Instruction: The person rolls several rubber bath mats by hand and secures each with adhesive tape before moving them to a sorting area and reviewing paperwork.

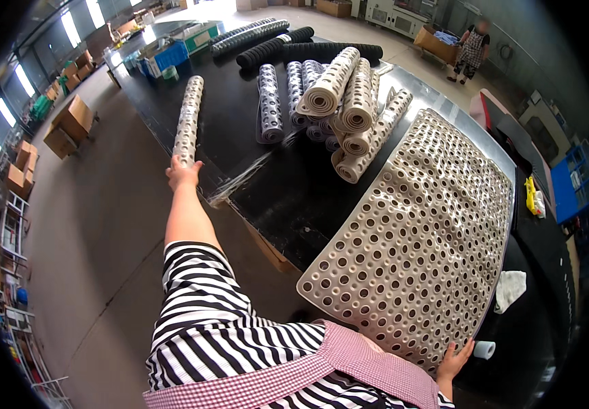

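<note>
My left hand [184, 172] is closed round the near end of a rolled beige bath mat [189, 123], held out at the table's left edge. On the right, a flat beige bath mat [424, 238] with round holes and bumps lies spread out, its surface rippled. My right hand [454, 365] rests at its near right edge, fingers stretched over the border. Beyond the flat mat, several rolled beige mats [356, 109] are stacked on clear rolled mats. Another clear rolled mat [270, 102] lies to their left.
The black table [288, 198] has black rolls [335, 51] and a blue box [165, 61] toward its far end. By my right hand are a small white roll [485, 350] and a white cloth [510, 290]. Cartons [69, 126] stand on the left floor; a person [472, 51] stands far right.
</note>
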A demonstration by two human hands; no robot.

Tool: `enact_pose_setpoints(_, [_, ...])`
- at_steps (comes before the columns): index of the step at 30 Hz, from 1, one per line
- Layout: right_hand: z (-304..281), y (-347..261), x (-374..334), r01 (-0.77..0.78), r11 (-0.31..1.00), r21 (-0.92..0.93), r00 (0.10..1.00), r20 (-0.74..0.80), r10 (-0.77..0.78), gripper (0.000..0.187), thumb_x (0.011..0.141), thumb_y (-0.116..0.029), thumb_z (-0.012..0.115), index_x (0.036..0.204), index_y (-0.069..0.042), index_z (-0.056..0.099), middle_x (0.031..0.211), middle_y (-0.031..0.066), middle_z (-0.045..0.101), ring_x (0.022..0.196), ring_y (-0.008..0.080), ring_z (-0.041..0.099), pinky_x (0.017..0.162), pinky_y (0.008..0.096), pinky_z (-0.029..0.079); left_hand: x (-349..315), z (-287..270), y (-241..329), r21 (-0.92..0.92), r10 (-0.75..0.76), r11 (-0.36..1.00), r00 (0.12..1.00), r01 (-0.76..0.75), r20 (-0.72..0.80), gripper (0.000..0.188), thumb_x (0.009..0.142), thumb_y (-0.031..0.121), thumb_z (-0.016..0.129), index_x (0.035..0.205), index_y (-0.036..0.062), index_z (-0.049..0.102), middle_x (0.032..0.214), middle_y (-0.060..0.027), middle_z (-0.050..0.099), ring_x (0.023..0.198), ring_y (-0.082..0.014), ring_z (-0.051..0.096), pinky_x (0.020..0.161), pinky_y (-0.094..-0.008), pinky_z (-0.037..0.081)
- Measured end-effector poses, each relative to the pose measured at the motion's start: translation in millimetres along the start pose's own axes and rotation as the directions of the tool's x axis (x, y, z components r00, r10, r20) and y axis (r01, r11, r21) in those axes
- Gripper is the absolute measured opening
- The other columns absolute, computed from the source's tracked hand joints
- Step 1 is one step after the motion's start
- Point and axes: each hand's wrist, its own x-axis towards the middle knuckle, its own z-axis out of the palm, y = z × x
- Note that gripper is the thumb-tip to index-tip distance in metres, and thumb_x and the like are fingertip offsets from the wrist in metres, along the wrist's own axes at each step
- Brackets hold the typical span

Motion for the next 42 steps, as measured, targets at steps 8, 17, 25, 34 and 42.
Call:
enact_pose_setpoints(8, [14.0,-6.0,7.1,0.013,1.0,-0.005,0.998,-0.065,-0.014,0.068,0.095,-0.033,0.064,0.152,-0.005,0.037,0.156,0.021,0.037,0.143,0.0392,0.036,0.117,0.0457,0.029,12.5,-6.1,-30.1,-0.24,0.432,0.823,0.841,-0.515,-0.325,0.041,0.079,0.012,0.077,0.116,0.017,0.058,0.112,-0.0137,0.061,0.106,-0.0386,0.062,0.09,-0.0475,0.05])
enact_pose_setpoints(17, [12.6,-6.9,1.1,0.003,1.0,-0.007,0.994,-0.109,-0.004,0.066,0.095,-0.032,0.064,0.151,-0.005,0.04,0.155,0.0209,0.038,0.142,0.0395,0.037,0.117,0.0455,0.03,-19.6,-44.5,-97.7,-0.444,0.628,0.619,0.748,-0.648,-0.216,0.041,0.072,-0.006,0.074,0.109,0.0101,0.067,0.113,-0.0117,0.063,0.11,-0.0327,0.063,0.096,-0.0396,0.049])
enact_pose_setpoints(25, [18.2,-5.5,5.1,0.012,1.0,0.007,0.993,-0.12,-0.011,0.069,0.094,-0.037,0.065,0.15,-0.005,0.041,0.155,0.0206,0.04,0.141,0.0399,0.038,0.116,0.0458,0.031,47.2,-38.0,-117.2,-0.016,0.486,0.872,0.871,-0.488,-0.07,0.077,0.073,0.006,0.075,0.143,0.0245,0.049,0.155,-0.0256,0.033,0.145,-0.0416,0.032,0.119,-0.0447,0.029])
enact_pose_setpoints(34, [-5.3,-21.7,5.7,-0.094,0.964,0.249,0.995,-0.01,0.099,0.087,0.09,-0.046,0.07,0.155,-0.001,0.032,0.158,0.0237,0.032,0.147,0.038,0.031,0.12,0.0435,0.026,-156.2,5.2,-26.8,-0.341,0.817,0.507,0.567,-0.792,-0.102,0.043,0.092,0.013,0.065,0.134,0.0052,0.06,0.146,-0.0229,0.049,0.132,-0.0376,0.05,0.11,-0.0457,0.04])
enact_pose_setpoints(42, [-21.6,-44.5,-10.0,-0.311,0.94,0.142,0.949,0.1,0.298,0.099,0.087,-0.047,0.073,0.152,0.011,0.025,0.157,0.0321,0.028,0.148,0.0422,0.026,0.122,0.0452,0.022,-375.6,-39.5,17.9,-0.607,0.777,0.613,0.246,-0.505,0.579,0.077,0.097,0.029,0.064,0.153,-0.0085,0.026,0.154,-0.0304,0.035,0.144,-0.0422,0.034,0.119,-0.045,0.027])
